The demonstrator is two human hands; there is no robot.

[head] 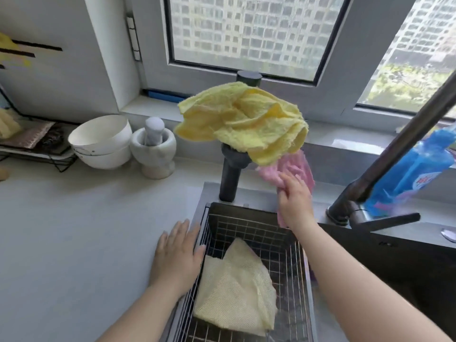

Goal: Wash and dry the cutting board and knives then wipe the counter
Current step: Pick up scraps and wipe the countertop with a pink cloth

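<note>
Right hand (pixel 294 201) grips pink cloth (pixel 297 169); left hand (pixel 177 253) flat, fingers straight, on counter (pixel 74 243).
Your pink cloth sits at 12 o'clock of that gripping hand, beneath the yellow cloth (pixel 246 119); counter runs toward 9 o'clock.

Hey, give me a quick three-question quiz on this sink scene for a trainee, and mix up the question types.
1. True or false: the right hand grips the pink cloth.
2. Multiple choice: where does the left hand rest?
A. flat on the counter, fingertips at the edge of the wire basket
B. inside a white bowl
C. on the window sill
3. Short answer: what stands in the marble mortar?

Key: 1 true; 2 A; 3 the pestle.
</note>
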